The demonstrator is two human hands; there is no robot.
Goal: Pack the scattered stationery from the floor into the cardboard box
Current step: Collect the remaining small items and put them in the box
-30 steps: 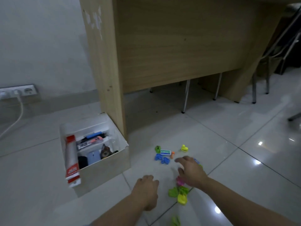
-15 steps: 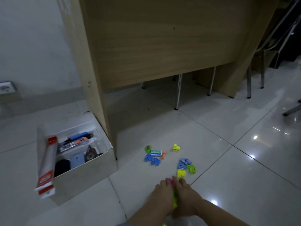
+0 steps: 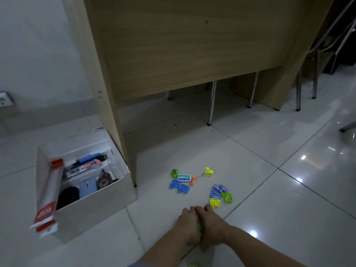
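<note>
My left hand (image 3: 186, 227) and my right hand (image 3: 212, 226) are pressed together low on the floor, cupping a small pile of pink and green plastic pieces (image 3: 200, 224) between them. Beyond them lie loose small items: yellow and green clips (image 3: 221, 199), blue pieces (image 3: 217, 190), two blue clips (image 3: 179, 186), a small green-and-white box (image 3: 184, 177), an orange cap (image 3: 193, 181), a green sharpener (image 3: 174, 172) and a yellow piece (image 3: 209, 171). The open cardboard box (image 3: 100, 206) stands to the left, holding pens, a blue mouse, a black item and a long red-and-white pack (image 3: 49, 193).
A wooden desk panel (image 3: 183, 45) rises just behind the box and the items. Chair legs (image 3: 212, 103) stand under the desk and at the right. A wall socket (image 3: 4, 98) sits at the far left. Glossy white floor tiles (image 3: 269, 189) spread to the right.
My hands came together from apart and closed around the pink and green pieces. The view shifted right, so the box sits further left.
</note>
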